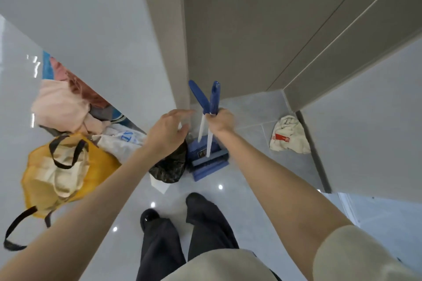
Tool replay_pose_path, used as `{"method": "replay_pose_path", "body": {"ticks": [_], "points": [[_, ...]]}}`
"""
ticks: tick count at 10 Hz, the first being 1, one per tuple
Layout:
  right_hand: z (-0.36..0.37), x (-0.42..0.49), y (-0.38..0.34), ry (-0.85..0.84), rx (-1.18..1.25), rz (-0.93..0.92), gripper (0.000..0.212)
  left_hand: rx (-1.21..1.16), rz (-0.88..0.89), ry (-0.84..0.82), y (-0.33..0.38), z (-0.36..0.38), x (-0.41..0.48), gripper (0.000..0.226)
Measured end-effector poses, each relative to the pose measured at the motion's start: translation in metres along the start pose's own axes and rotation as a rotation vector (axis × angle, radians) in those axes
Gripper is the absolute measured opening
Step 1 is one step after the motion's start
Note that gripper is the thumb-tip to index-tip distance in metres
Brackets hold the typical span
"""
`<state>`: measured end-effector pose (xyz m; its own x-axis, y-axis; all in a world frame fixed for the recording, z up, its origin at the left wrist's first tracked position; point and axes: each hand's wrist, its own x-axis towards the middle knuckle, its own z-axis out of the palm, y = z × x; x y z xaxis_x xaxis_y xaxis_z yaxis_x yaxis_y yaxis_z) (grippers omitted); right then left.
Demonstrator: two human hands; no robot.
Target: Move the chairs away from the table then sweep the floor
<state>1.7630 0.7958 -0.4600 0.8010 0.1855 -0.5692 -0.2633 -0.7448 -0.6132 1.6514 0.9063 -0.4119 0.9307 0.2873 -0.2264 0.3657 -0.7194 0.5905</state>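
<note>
Broom point(196, 151) and dustpan point(211, 170) stand together on the pale glossy floor point(228, 196), in the corner at the foot of a beige cabinet point(228, 29). Their two white shafts rise side by side and their blue grips cross just above the right hand point(220, 121) (which shaft belongs to which, I cannot tell). That hand has its fingers curled round both shafts at once, right below the crossing. The left hand point(167, 133) is held out just left of the shafts, fingers loosely spread and holding nothing; it does not touch them. Beneath it, against the left side of the broom, sits a dark patterned bag point(170, 170). Farther left a yellow bag point(96, 166) with black straps lies open on the floor, with a white plastic bag point(123, 141) beside it and a heap of pink and reddish clothes point(59, 107) behind that, along the foot of a white wall point(80, 18). To the right of the dustpan, well apart from it, a crumpled white cloth point(288, 136) with a red mark lies by the base of a dark door frame point(314, 153). At the bottom of the view are dark trousers point(205, 230) and a black shoe point(148, 215).
</note>
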Motion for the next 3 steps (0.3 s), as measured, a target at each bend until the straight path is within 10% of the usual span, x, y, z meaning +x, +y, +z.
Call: {"method": "replay_pose_path", "body": {"ticks": [3], "points": [[-0.009, 0.01, -0.008, -0.182, -0.082, 0.0, 0.039, -0.002, -0.119, 0.105, 0.003, -0.008, -0.015, 0.044]]}}
